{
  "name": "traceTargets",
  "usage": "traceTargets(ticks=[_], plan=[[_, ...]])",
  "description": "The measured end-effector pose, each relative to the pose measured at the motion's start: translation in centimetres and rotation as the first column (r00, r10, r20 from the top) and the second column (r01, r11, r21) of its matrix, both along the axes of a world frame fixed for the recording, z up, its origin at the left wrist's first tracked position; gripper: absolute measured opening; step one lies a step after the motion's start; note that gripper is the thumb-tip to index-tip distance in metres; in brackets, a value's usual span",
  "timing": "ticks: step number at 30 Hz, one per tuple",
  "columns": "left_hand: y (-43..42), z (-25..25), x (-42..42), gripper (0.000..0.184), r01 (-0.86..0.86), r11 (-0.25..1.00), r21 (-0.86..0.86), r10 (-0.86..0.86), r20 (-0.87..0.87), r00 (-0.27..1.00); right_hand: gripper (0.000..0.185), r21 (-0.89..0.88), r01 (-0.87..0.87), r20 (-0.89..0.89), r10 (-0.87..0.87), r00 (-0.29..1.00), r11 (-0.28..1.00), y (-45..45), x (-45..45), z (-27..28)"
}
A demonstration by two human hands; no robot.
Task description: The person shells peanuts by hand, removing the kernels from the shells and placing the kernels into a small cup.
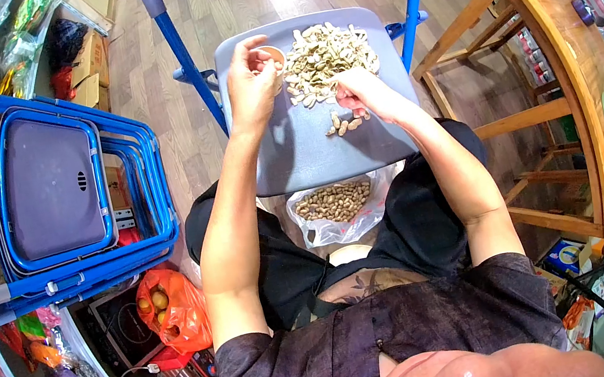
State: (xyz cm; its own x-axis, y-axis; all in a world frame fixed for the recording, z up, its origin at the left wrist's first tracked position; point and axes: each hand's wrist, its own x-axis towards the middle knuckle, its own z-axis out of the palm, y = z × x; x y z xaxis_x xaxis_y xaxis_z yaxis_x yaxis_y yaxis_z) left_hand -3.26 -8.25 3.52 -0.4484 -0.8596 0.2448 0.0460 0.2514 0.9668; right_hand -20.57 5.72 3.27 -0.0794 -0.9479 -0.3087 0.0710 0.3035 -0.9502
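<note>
Head view: peanut shells (324, 57) heaped on a chair seat (312, 151).
Left hand (254, 77) grips a small cup (271, 55) beside the heap; right hand (362, 92) curls over the near edge, its hold hidden; whole peanuts (343, 127) lie just beside it.

The grey chair seat (313, 161) carried a broad heap of pale shells (327, 52) toward its far side, and a small cluster of peanuts (343, 126) lay just nearer than that heap.

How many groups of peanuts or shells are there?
3: a heap on the chair, a few peanuts by the right hand, a bagful between the legs. The cup in the left hand may hide more.
</note>
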Motion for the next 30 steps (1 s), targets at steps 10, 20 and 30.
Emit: traceTargets(ticks=[10, 20, 30], plan=[[5.3, 1.5, -0.9, 0.023, 0.26, 0.894, -0.365, -0.205, 0.184, 0.961, 0.026, 0.018, 0.108, 0.12, -0.11, 0.987, 0.994, 0.0, -0.2, 0.5], [4.9, 0.3, -1.3, 0.033, 0.399, 0.904, 0.152, -0.389, -0.093, 0.917, 0.022, 0.028, 0.015, 0.32, -0.024, 0.947, 0.999, 0.2, 0.3, 1.0], [3.9, 0.0, -1.5, 0.048, 0.401, 0.84, 0.367, -0.286, -0.33, 0.9, 0.024, -0.087, 0.055, -0.766, -0.102, 0.634, 0.995, 0.0, -1.0, 0.8]])
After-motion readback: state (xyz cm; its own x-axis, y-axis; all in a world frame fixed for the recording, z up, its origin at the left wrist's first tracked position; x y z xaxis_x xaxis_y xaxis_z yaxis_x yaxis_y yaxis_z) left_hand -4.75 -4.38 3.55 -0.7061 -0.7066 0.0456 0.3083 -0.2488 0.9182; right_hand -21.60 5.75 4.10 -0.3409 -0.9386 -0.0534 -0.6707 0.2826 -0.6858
